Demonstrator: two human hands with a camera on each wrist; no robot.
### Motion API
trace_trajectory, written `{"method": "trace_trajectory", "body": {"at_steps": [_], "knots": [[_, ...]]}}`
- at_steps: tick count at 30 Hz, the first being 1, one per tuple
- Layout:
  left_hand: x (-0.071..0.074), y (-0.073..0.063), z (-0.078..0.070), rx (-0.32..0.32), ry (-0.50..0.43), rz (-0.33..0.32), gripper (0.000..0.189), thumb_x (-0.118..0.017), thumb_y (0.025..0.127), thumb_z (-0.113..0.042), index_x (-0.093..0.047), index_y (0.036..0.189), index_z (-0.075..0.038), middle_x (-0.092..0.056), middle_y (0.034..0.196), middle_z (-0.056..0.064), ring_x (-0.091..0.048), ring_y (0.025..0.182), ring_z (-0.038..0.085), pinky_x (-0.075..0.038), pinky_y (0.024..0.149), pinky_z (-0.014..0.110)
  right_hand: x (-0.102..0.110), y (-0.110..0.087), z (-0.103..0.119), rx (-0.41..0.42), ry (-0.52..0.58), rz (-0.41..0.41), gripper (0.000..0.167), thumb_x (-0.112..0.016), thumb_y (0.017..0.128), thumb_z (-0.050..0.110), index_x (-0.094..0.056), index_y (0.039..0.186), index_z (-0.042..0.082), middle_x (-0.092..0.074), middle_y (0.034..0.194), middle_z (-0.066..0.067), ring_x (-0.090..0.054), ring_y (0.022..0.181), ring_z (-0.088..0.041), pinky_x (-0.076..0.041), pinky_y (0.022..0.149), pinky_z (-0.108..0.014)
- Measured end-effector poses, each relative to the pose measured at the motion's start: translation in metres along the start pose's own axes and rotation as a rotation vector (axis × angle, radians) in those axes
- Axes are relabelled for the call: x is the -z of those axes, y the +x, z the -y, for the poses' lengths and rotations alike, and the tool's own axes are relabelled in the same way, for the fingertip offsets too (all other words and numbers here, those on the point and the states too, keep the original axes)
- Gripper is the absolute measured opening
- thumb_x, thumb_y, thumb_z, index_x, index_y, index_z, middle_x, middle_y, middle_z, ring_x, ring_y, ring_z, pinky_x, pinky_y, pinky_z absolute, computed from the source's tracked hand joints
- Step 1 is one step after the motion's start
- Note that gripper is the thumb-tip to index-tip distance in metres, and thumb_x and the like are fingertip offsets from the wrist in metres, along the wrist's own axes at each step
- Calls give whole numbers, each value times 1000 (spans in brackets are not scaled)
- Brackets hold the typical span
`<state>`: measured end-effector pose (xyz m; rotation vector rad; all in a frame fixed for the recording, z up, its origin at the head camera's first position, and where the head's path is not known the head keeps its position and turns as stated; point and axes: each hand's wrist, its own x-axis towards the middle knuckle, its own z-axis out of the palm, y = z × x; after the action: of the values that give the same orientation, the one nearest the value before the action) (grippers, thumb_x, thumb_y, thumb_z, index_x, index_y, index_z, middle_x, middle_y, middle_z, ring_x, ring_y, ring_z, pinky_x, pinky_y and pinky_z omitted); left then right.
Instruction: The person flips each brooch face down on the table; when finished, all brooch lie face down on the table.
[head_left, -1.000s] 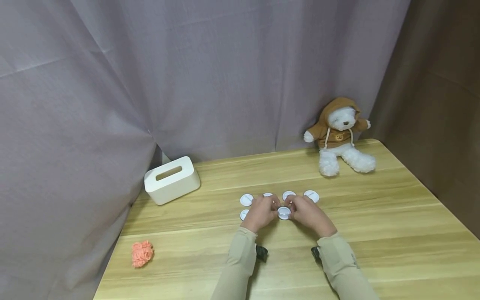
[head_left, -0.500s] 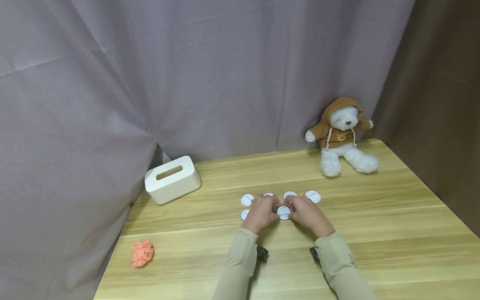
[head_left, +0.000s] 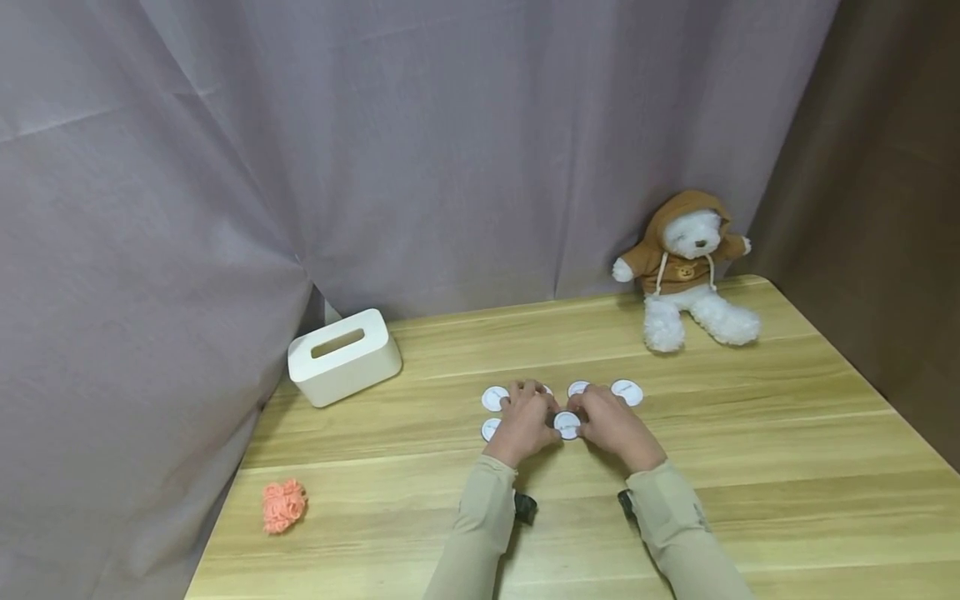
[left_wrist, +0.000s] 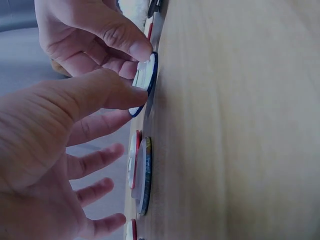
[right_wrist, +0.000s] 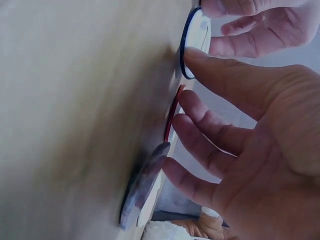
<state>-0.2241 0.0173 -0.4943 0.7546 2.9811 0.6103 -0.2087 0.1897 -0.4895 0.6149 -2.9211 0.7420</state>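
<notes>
Both hands pinch one round pin badge (head_left: 567,425), white back facing up, just above the wooden table. My left hand (head_left: 527,423) holds its left edge with thumb and forefinger; its other fingers are spread, as the left wrist view shows. On the opposite edge, my right hand (head_left: 617,427) has its thumb, with the remaining fingers near or touching a red-rimmed badge (right_wrist: 174,112) and a purplish badge (right_wrist: 145,185). Around the hands lie further white-backed badges, among them one at far left (head_left: 494,398), one below it (head_left: 491,429) and one at right (head_left: 627,392).
A white tissue box (head_left: 345,358) stands at the table's back left, and a teddy bear (head_left: 686,275) in a brown hoodie sits at the back right. A coral-coloured flowery object (head_left: 284,505) lies at the front left. Grey curtains hang behind the table (head_left: 787,467).
The held badge has tilted slightly and stays in nearly the same place between both hands. The left hand's other fingers have spread a little. The view has shifted slightly.
</notes>
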Motion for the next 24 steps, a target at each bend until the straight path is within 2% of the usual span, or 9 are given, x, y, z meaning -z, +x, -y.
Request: {"method": "trace_trajectory", "body": {"at_steps": [5, 12, 19, 24], "knots": [[-1, -1, -1, 8, 12, 21, 29, -89, 72, -25, -79, 99, -17, -58, 128, 5, -38, 126, 32, -38, 89, 47, 2, -1, 2, -23, -31, 31, 21, -82, 72, -1, -76, 91, 6, -57, 81, -3, -55, 78, -25, -45, 69, -42], [-2, -2, -2, 27, -6, 43, 25, -89, 73, -24, -78, 94, -17, -58, 128, 5, -38, 128, 33, -37, 91, 49, 4, -3, 5, -59, -61, 45, 19, -82, 74, 1, -77, 91, 6, -60, 88, -7, -56, 84, -32, -45, 70, -48], [1, -2, -4, 19, 2, 36, 24, -85, 76, -24, -78, 98, -16, -60, 126, 5, -41, 126, 32, -37, 89, 47, 7, -6, 1, -56, -59, 14, 15, -81, 76, 4, -75, 89, 6, -58, 81, -5, -55, 81, -31, -43, 67, -47], [5, 1, -4, 25, -41, 12, 27, -79, 80, -22, -76, 106, -15, -60, 128, 6, -43, 124, 32, -36, 89, 47, 14, -8, -2, -72, -29, -35, 16, -79, 78, 4, -74, 93, 4, -64, 83, -7, -59, 83, -32, -45, 72, -51]]}}
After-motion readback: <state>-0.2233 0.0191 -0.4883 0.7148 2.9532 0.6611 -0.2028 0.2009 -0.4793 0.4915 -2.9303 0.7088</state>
